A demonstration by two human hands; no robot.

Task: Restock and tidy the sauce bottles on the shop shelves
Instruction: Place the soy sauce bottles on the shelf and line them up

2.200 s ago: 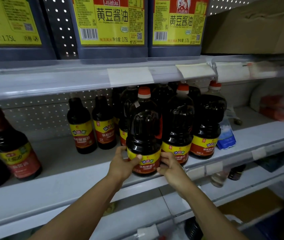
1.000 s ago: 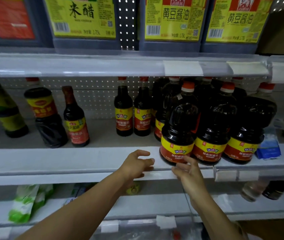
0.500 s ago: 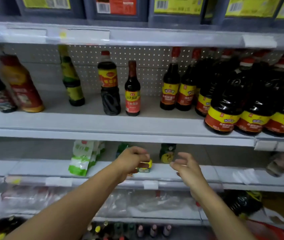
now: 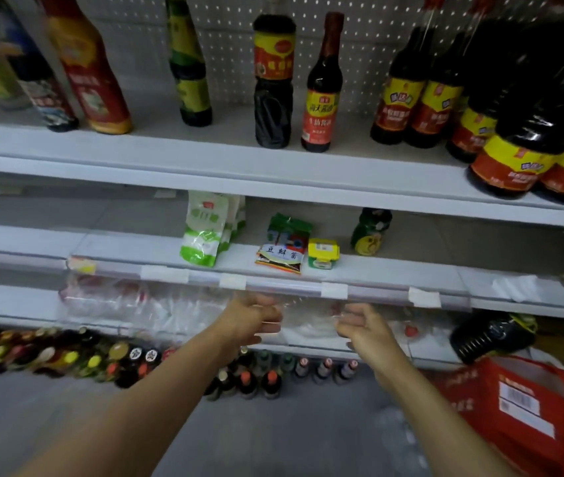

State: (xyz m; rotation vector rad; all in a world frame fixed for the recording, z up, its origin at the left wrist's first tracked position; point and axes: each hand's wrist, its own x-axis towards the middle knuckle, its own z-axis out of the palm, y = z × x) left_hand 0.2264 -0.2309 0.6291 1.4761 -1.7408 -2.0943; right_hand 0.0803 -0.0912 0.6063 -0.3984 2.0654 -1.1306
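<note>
My left hand (image 4: pixel 253 321) and my right hand (image 4: pixel 363 328) hover side by side in front of the low shelf's edge (image 4: pixel 377 292). Their fingers are loosely curled and they hold nothing. On the upper shelf, large dark sauce bottles (image 4: pixel 514 160) with yellow and red labels stand at the far right, with smaller ones (image 4: pixel 401 98) behind them. Left of those stand a slim bottle (image 4: pixel 322 94), a dark bottle with a red label (image 4: pixel 273 80), a green bottle (image 4: pixel 191 63) and a red bottle (image 4: pixel 91 70).
The middle shelf holds a green-white pouch (image 4: pixel 205 232), a sauce packet (image 4: pixel 284 253), a yellow box (image 4: pixel 323 253) and a green jar (image 4: pixel 371 232). Several bottles (image 4: pixel 67 356) stand in rows on the floor. A dark bottle (image 4: pixel 494 335) lies on its side above a red carton (image 4: pixel 521 407).
Both hands let go of the large sauce bottle and dropped two shelves down. The view swung down and left, and the floor bottles and red carton came into sight.
</note>
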